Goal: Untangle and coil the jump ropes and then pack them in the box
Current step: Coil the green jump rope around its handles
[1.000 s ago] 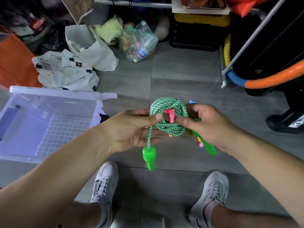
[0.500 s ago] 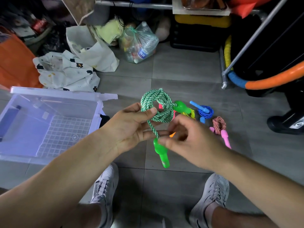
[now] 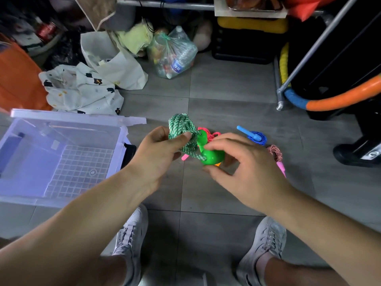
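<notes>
The left hand (image 3: 158, 153) closed thumb and curled fingers round the green rope (image 3: 181, 131), a thick, speckled, braided coil held above the floor. At its three o'clock the right hand (image 3: 243, 170) pinched a glossy green handle (image 3: 212, 157) between bent fingers and thumb. On the grey tiles (image 3: 226, 100) at two o'clock lay a coiled blue rope (image 3: 258, 138) and a red-and-white twisted rope (image 3: 275, 152). The clear plastic box (image 3: 72, 117) stood open at nine o'clock.

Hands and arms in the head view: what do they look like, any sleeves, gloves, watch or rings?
Both are bare. The left hand and right hand wear no gloves, and no rings show on the fingers in view. The left forearm and right forearm show no sleeve, watch or wristband up to the frame edge.
</notes>
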`<control>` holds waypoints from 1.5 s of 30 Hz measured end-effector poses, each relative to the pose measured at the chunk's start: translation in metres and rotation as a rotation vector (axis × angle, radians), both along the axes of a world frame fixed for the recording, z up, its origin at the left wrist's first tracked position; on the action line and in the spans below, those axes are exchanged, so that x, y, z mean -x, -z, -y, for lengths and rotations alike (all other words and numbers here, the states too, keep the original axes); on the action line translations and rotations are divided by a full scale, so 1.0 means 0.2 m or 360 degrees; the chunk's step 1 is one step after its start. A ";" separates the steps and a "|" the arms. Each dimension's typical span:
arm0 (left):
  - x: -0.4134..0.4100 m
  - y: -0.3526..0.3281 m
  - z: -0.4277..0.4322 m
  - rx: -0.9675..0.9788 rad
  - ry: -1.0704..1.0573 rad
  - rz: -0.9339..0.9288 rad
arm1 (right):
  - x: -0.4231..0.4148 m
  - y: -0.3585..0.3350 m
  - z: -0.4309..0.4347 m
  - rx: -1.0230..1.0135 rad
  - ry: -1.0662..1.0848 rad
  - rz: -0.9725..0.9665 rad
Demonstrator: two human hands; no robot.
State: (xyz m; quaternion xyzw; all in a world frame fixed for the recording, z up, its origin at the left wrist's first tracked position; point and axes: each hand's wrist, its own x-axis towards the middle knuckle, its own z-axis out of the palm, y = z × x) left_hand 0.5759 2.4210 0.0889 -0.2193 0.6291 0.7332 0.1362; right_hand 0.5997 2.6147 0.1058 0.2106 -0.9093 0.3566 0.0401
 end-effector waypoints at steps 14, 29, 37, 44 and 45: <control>0.00 0.05 0.02 -0.0311 -0.0011 0.0101 | -0.10 -0.02 0.07 0.0143 -0.0487 -0.0110; 0.05 0.06 0.06 -0.0517 0.0000 0.0105 | -0.07 -0.05 0.01 0.0281 -0.0346 -0.0207; 0.02 0.05 0.03 -0.0588 0.0047 0.0067 | -0.10 -0.08 0.05 0.0619 -0.0469 0.0099; -0.01 0.04 0.02 -0.0499 0.0057 -0.0123 | -0.09 -0.09 0.04 0.1039 -0.0359 0.0354; -0.01 0.04 0.02 -0.0487 0.0073 -0.0154 | -0.08 -0.10 0.04 0.1099 -0.0343 0.0395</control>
